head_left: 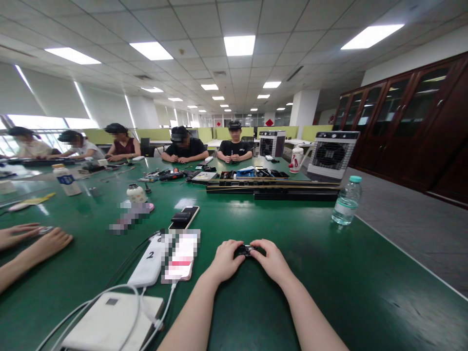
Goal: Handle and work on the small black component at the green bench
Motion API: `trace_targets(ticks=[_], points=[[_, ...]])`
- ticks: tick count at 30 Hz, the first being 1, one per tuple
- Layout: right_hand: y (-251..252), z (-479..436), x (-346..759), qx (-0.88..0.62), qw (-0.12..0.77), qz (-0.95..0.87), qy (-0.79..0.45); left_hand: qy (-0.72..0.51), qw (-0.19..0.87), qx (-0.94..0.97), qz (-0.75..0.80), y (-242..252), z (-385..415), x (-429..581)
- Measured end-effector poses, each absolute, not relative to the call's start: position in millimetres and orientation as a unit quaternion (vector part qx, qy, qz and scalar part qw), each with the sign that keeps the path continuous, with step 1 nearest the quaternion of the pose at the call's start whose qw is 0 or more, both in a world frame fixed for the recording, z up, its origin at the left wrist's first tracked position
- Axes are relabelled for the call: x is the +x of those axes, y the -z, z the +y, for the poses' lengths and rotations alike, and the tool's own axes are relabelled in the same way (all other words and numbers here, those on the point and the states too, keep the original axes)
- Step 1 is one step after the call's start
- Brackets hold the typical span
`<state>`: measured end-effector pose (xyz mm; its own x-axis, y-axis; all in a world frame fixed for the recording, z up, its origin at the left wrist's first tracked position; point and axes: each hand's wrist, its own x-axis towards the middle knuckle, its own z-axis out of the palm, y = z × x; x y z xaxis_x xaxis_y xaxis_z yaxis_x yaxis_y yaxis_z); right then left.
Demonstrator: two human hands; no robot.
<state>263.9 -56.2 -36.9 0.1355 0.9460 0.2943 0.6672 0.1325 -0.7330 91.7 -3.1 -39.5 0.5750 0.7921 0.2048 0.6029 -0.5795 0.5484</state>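
Between my two hands is a small dark object [244, 250] with some silvery metal parts, too small to name. My left hand [227, 258] grips its left end between thumb and fingers. At its right end, the thumb and fingers of my right hand [269, 257] pinch it. Both hands rest low over the green table [292, 234]. My fingers hide part of the object.
Left of my arms lie a phone [182, 256], a white power bank [148, 261], a white box [113, 319] and cables. Another person's hands [47, 243] are far left. A water bottle [346, 201] stands right; long black rails [274, 187] lie ahead. Several people sit around.
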Motion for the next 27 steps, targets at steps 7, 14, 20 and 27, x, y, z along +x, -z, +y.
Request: trace_targets(ticks=[7, 14, 20, 27], points=[[42.6, -54.3, 263.3, -0.644, 0.368, -0.651, -0.164, -0.215, 0.207, 0.863, 0.408, 39.3, -3.5, 92.0], [42.7, -54.6, 261.6, -0.647, 0.366, -0.651, -0.155, -0.209, 0.209, 0.862, 0.412, 36.9, -4.2, 92.6], [42.4, -54.8, 260.9, -0.647, 0.360, -0.655, -0.153, -0.208, 0.211, 0.862, 0.412, 36.1, -4.7, 92.4], [44.3, -54.0, 261.8, -0.653, 0.360, -0.648, -0.155, -0.209, 0.206, 0.864, 0.409, 38.5, -3.7, 92.2]])
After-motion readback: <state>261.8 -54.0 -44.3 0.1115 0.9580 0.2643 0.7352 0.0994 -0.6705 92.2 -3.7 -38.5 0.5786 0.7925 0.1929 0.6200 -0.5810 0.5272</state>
